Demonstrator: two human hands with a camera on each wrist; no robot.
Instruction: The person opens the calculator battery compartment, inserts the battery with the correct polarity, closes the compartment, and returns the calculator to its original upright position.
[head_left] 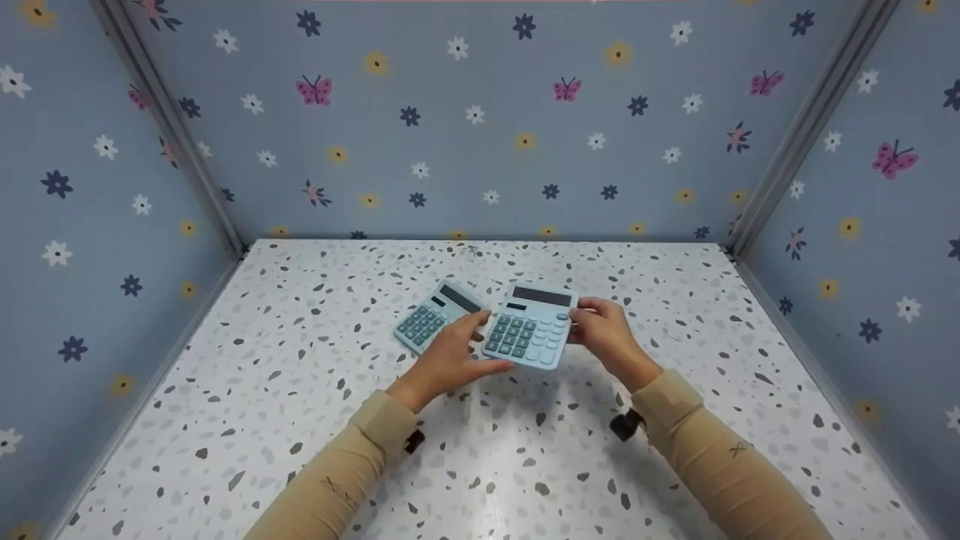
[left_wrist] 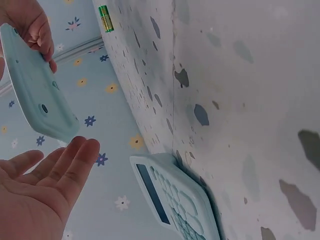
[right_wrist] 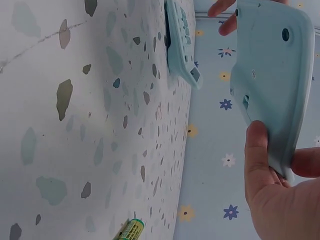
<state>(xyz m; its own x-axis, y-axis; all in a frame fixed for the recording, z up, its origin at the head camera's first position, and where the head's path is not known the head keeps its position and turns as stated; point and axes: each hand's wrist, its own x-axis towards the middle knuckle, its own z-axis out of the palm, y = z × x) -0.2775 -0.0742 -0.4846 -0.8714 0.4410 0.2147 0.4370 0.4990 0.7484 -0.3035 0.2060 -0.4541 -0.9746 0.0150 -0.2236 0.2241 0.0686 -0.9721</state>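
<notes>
My right hand (head_left: 609, 336) holds a light blue calculator (head_left: 551, 330) by its right edge, thumb on the front and fingers behind. The calculator is raised above the table, its keys and dark display facing up in the head view. Its smooth back with small round feet shows in the right wrist view. Beside its left edge is my left hand (head_left: 448, 358), fingers (left_wrist: 75, 165) extended and the palm bare. A second light blue calculator (head_left: 420, 328) lies on the table, partly covered by the left hand in the head view.
A green and gold battery (left_wrist: 106, 19) lies on the table in the left wrist view; one end of a battery (right_wrist: 131, 229) shows in the right wrist view. Flower-patterned blue panels (head_left: 480, 150) enclose the speckled white table (head_left: 300, 450) at the back and both sides.
</notes>
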